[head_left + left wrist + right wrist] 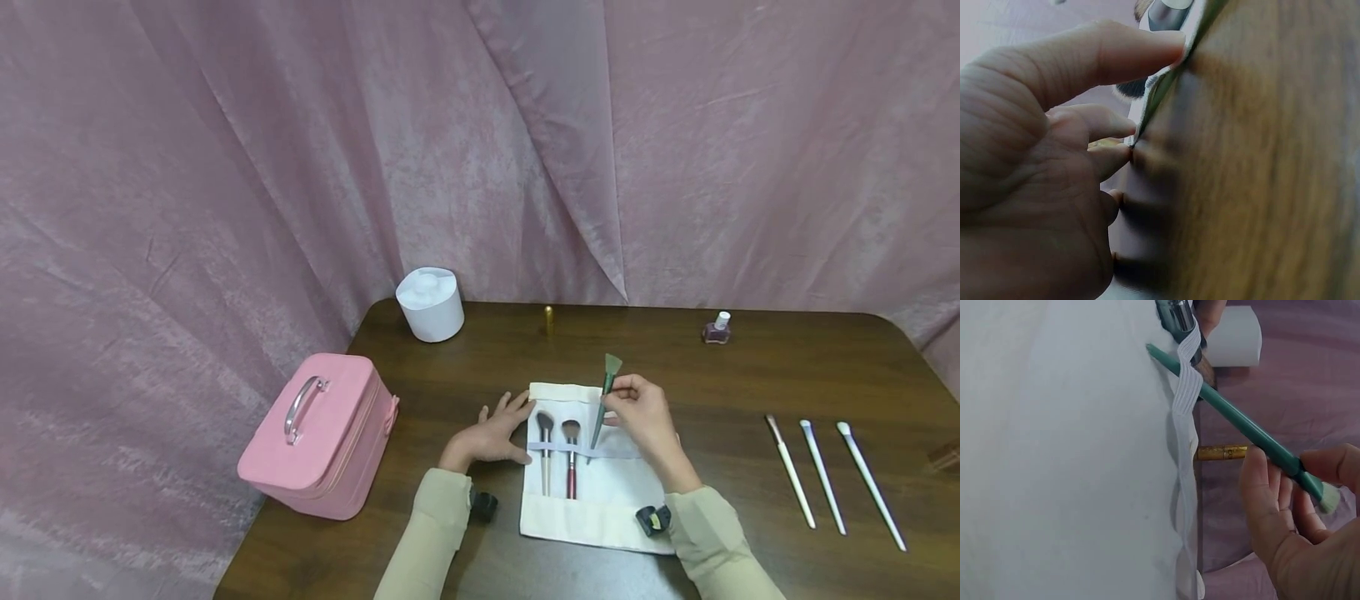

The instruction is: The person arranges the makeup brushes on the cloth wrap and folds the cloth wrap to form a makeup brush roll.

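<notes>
A white cloth brush roll point(622, 508) lies spread on the table, with an elastic band point(1188, 394) across it. My right hand point(641, 414) pinches a green makeup brush point(1241, 425) near its bristles. The brush slants bristles-up, and its pointed handle end passes under the band. Two other makeup brushes sit under the band to its left: a dark-bristled brush with a pale handle point(546, 458) and a red-handled brush point(572, 462). My left hand point(491, 433), fingers spread, rests at the roll's left edge, thumb and fingertips touching the cloth.
Three slim brushes, including a white-handled brush point(823, 475), lie at the right. A pink case point(315, 442) stands left. Along the back are a white round container point(431, 312), a gold tube point(549, 320) and a nail polish bottle point(717, 330).
</notes>
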